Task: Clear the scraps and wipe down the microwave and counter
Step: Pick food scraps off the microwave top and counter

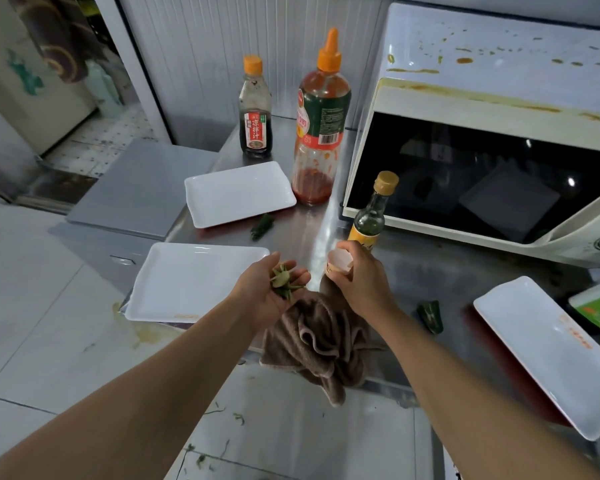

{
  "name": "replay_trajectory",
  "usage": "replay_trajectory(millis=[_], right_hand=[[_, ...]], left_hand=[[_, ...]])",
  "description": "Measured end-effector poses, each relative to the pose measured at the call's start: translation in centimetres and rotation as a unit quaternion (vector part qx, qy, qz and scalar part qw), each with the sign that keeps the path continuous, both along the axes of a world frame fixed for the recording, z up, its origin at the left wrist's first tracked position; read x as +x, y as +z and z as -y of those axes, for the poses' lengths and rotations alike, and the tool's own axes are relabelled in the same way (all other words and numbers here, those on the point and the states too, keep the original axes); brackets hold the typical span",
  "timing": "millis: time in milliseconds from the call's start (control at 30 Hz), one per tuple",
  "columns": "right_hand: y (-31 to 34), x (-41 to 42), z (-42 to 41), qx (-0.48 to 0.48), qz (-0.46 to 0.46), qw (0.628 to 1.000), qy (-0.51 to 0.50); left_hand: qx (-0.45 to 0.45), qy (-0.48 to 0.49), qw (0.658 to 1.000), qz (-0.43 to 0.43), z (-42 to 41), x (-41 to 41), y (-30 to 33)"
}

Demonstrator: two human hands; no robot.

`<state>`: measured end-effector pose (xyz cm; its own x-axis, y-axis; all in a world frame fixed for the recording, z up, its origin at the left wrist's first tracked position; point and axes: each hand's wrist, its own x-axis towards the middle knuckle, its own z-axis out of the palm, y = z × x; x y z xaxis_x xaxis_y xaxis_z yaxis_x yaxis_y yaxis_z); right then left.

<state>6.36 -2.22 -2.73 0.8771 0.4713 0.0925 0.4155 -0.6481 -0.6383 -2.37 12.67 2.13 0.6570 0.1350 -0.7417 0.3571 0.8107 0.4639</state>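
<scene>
My left hand is cupped palm up over the steel counter and holds green pepper scraps. My right hand grips a small bottle with a pale cap, just above a crumpled brown cloth that hangs over the counter's front edge. Another green pepper piece lies by the far white tray, and a dark one lies right of my right wrist. The white microwave stands at the right, its top splashed with orange sauce stains.
Two white rectangular trays sit on the left of the counter, a third at the right edge. A soy sauce bottle, a chili sauce bottle and a vinegar bottle stand behind. Green bits litter the tiled floor.
</scene>
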Motion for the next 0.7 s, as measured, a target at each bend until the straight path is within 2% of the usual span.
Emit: replay_trajectory(millis=[367, 700], right_hand=[[-0.3, 0.1, 0.1, -0.001, 0.012, 1.0, 0.0], [-0.5, 0.3, 0.0, 0.003, -0.017, 1.0, 0.005]], left_hand=[[0.004, -0.006, 1.0, 0.0, 0.0, 1.0, -0.5], [0.004, -0.003, 1.0, -0.001, -0.2, 1.3, -0.7]])
